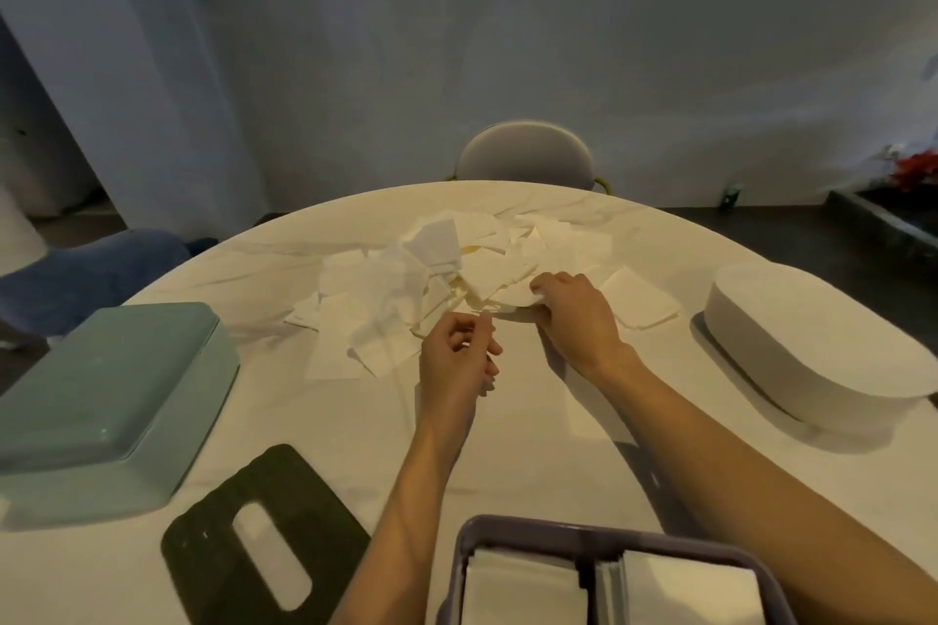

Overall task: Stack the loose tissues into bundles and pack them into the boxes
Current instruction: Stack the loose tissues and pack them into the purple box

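A heap of loose white tissues lies in the middle of the round white table. My right hand grips a folded tissue at the heap's near edge. My left hand is just left of it, thumb and fingers pinching the corner of the same tissue. A purple box at the near edge holds two bundles of stacked tissues. An upturned green box sits at the left and an upturned white oval box at the right.
A black lid with a slot lies flat near the front left. A single tissue lies apart to the right of the heap. A grey chair back stands behind the table's far edge.
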`<control>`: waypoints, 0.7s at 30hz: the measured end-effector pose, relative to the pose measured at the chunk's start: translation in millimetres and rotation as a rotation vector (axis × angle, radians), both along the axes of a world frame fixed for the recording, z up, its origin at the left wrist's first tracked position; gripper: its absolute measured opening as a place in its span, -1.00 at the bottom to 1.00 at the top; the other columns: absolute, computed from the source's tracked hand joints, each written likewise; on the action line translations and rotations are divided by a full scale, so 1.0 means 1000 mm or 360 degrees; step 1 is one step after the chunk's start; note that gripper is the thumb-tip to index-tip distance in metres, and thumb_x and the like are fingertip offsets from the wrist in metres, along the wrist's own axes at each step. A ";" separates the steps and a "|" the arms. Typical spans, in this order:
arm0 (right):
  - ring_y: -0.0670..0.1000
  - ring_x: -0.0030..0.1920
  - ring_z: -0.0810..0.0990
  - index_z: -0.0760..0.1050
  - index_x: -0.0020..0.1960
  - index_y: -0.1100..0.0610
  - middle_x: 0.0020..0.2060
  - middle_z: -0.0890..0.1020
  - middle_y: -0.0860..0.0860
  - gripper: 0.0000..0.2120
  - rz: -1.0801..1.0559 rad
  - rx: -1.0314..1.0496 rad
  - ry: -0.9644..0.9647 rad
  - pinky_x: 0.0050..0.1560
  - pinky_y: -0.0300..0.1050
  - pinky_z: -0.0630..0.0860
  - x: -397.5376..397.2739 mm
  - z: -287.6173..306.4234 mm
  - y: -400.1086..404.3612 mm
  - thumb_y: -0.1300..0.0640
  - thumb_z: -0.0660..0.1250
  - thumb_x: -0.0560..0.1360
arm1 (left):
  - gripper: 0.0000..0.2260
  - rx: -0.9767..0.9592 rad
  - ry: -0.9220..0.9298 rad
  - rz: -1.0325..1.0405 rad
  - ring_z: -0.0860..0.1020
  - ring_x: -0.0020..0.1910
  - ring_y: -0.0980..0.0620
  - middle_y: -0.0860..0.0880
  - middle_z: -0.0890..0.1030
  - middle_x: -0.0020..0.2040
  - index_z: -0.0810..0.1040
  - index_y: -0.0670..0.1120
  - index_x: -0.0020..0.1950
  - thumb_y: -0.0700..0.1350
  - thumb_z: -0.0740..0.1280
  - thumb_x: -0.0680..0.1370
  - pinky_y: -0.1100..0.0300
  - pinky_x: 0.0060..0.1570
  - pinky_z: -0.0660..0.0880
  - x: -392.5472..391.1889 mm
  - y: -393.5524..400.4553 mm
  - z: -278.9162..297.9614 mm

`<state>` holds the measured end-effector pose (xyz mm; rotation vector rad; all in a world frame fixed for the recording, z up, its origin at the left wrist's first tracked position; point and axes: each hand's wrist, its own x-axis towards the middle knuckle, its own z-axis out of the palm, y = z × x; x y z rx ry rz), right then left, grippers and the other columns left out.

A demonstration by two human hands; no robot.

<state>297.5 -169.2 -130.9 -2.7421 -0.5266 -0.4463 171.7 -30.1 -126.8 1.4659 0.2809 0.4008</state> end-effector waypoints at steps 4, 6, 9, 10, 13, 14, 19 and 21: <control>0.14 -0.04 0.56 0.48 0.17 0.14 0.06 0.66 0.12 -0.85 0.0016 0.0088 -0.0040 -0.10 0.01 0.53 -0.016 0.008 -0.001 0.11 0.21 0.66 | -0.80 -0.0039 0.0007 0.0008 0.53 -0.36 -0.05 -0.09 0.64 -0.24 0.61 -0.14 0.02 -0.01 0.37 0.65 0.14 -0.45 0.46 0.001 0.005 0.000; 0.14 -0.03 0.60 0.48 0.21 0.13 0.11 0.66 0.10 -0.81 0.0007 0.0194 0.0006 -0.06 -0.02 0.55 -0.024 0.018 -0.007 0.08 0.20 0.68 | -0.82 -0.0068 0.0007 -0.0002 0.53 -0.35 -0.05 -0.08 0.64 -0.24 0.60 -0.15 0.04 -0.03 0.37 0.66 0.12 -0.45 0.45 0.001 0.006 -0.001; 0.14 0.09 0.61 0.53 0.26 0.11 0.17 0.64 0.09 -0.76 0.0037 0.0299 0.0014 0.14 0.00 0.56 -0.034 0.037 -0.016 0.05 0.27 0.65 | -0.82 -0.0101 0.0024 -0.0025 0.53 -0.34 -0.03 -0.04 0.64 -0.23 0.59 -0.14 0.07 -0.03 0.38 0.65 0.11 -0.44 0.43 0.002 0.007 -0.001; 0.12 0.14 0.60 0.52 0.30 0.10 0.21 0.63 0.08 -0.72 0.0054 0.0359 0.0069 0.23 -0.03 0.54 -0.038 0.045 -0.019 0.01 0.28 0.65 | -0.82 -0.0103 0.0030 -0.0030 0.53 -0.34 -0.02 -0.03 0.65 -0.23 0.58 -0.13 0.07 -0.02 0.38 0.65 0.11 -0.44 0.44 0.002 0.007 -0.001; 0.05 0.15 0.57 0.48 0.34 0.07 0.19 0.59 0.01 -0.66 0.0124 0.0657 0.0179 0.15 -0.21 0.47 -0.050 0.072 -0.030 -0.03 0.33 0.63 | -0.79 -0.0113 0.0052 -0.0037 0.54 -0.34 -0.02 -0.02 0.65 -0.23 0.57 -0.13 0.09 0.02 0.38 0.65 0.09 -0.43 0.45 0.003 0.008 -0.001; 0.04 0.13 0.59 0.49 0.33 0.08 0.17 0.60 0.00 -0.65 0.0182 0.0792 0.0133 0.06 -0.29 0.48 -0.050 0.078 -0.035 -0.04 0.35 0.61 | -0.77 -0.0124 0.0050 -0.0042 0.53 -0.34 -0.03 -0.03 0.65 -0.23 0.56 -0.15 0.09 0.02 0.37 0.65 0.08 -0.43 0.44 0.004 0.008 -0.002; -0.09 0.04 0.66 0.53 0.24 -0.02 0.02 0.68 -0.22 -0.75 0.0442 0.1066 0.0367 -0.11 -0.37 0.56 -0.059 0.106 -0.054 -0.04 0.38 0.59 | -0.62 -0.0288 0.0078 -0.0167 0.62 -0.25 -0.10 -0.11 0.67 -0.15 0.52 -0.21 0.14 0.13 0.25 0.68 0.03 -0.32 0.57 -0.001 0.006 0.008; -0.18 0.03 0.67 0.54 0.22 -0.04 -0.06 0.70 -0.26 -0.80 0.0732 0.1156 0.0727 -0.13 -0.40 0.55 -0.069 0.117 -0.059 0.06 0.36 0.60 | -0.50 -0.0554 0.0203 -0.0347 0.69 -0.05 -0.15 -0.17 0.71 0.03 0.53 -0.18 0.21 0.25 0.17 0.67 -0.04 -0.06 0.65 -0.001 0.005 0.013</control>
